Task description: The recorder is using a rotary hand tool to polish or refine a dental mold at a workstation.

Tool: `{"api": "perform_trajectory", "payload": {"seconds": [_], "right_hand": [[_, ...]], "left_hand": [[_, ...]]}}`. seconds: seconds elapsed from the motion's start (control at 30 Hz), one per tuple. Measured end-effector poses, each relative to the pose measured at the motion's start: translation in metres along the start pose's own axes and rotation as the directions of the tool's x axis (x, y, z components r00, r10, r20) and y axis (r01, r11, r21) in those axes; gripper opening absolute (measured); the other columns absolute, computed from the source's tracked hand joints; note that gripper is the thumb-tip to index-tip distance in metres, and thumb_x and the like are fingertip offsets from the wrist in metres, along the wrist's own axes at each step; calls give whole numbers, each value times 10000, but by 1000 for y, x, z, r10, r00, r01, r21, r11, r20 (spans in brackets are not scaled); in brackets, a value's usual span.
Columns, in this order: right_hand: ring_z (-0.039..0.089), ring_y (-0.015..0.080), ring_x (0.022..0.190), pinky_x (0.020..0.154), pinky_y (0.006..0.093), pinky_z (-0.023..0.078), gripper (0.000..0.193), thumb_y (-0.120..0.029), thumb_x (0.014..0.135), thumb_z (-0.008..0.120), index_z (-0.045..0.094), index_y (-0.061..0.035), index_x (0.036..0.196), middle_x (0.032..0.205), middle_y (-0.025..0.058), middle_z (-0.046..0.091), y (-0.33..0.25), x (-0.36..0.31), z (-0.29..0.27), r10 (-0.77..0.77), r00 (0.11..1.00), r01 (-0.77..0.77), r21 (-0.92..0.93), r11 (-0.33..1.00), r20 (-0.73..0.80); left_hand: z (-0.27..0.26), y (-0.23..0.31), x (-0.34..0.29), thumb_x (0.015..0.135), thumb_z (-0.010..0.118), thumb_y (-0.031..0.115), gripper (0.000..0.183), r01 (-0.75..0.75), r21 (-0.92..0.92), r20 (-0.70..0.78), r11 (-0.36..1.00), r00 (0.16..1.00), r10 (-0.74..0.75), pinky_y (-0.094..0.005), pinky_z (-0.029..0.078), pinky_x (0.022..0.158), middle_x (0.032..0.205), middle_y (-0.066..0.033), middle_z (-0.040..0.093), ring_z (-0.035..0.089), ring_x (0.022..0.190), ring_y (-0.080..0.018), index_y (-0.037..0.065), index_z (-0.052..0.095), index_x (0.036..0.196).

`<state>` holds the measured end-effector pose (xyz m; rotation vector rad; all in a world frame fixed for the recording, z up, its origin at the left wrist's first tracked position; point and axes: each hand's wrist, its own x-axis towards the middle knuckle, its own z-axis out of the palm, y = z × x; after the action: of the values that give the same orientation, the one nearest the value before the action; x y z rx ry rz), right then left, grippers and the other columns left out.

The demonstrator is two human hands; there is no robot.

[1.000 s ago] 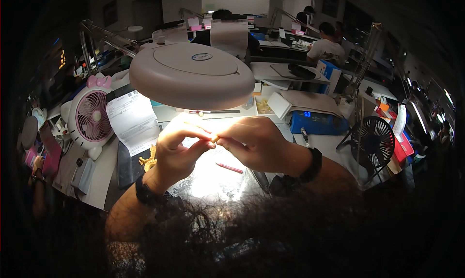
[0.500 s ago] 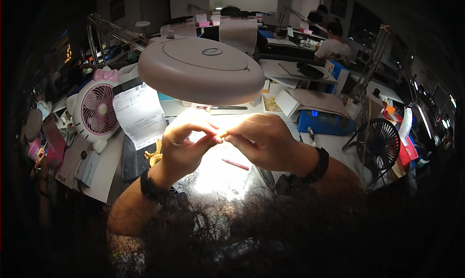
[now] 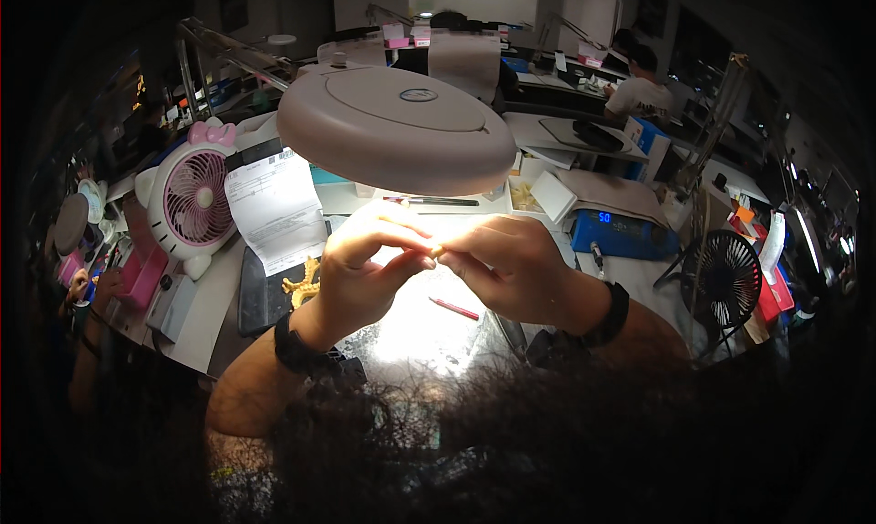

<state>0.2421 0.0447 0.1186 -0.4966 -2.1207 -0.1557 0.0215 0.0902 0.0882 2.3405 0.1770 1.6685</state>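
Under the bright lamp, my left hand (image 3: 365,261) and my right hand (image 3: 513,263) meet fingertip to fingertip. Both are closed in a pinch on a tiny yellowish piece (image 3: 437,251), mostly hidden by the fingers and too small to name. Below them on the lit worktop (image 3: 411,328) lies a short, thin red stick (image 3: 453,309), untouched. Beside my left wrist, a gold-coloured openwork ornament (image 3: 302,284) rests on a dark pad (image 3: 258,298). My wrists each carry a dark band.
A large round lamp head (image 3: 397,131) hangs just beyond my hands. A printed sheet (image 3: 276,212) and a pink-and-white fan (image 3: 196,195) stand left. To the right are a blue device (image 3: 620,235) with a lit display and a black fan (image 3: 721,275). Another person (image 3: 641,90) sits farther back.
The whole view has shifted slightly, so things appear a little farther right. My hands stay pinched together at the same spot over the worktop.
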Motion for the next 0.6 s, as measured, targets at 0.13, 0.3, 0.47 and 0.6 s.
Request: {"api": "perform_trajectory", "payload": {"seconds": [0.13,0.3,0.47,0.6], "right_hand": [[648,315,650,588,417,506,71,-62,878,756,697,-53,915,742,112,644,0,0,1,12,1000,-12,0,1000,12],[649,315,648,583,420,505,73,-59,874,759,699,-52,915,739,114,643,0,0,0,13,1000,-13,16,1000,13],[643,305,630,567,418,493,86,-69,874,770,694,-47,908,728,107,637,2,-2,3,-6,1000,6,-11,1000,-21],[640,299,624,562,414,488,95,-66,872,776,689,-44,905,724,105,634,2,-2,4,-13,999,12,-36,999,-30]], "left_hand": [[1,-2,-2,830,846,11,182,18,-21,-9,1000,1000,-18,-342,546,823,1006,-104,738,696,931,-234,43,727,964],[3,-1,-1,831,843,-4,178,42,-86,-19,995,999,-44,-334,545,819,998,-102,738,696,925,-221,34,718,953],[-2,-6,-11,855,803,-73,196,68,-42,25,997,997,-67,-330,555,864,998,-128,702,689,943,-203,3,678,986],[0,-7,-17,866,785,-94,178,169,17,-19,985,985,-169,-296,575,801,961,-108,706,708,872,-167,-24,684,994]]}}
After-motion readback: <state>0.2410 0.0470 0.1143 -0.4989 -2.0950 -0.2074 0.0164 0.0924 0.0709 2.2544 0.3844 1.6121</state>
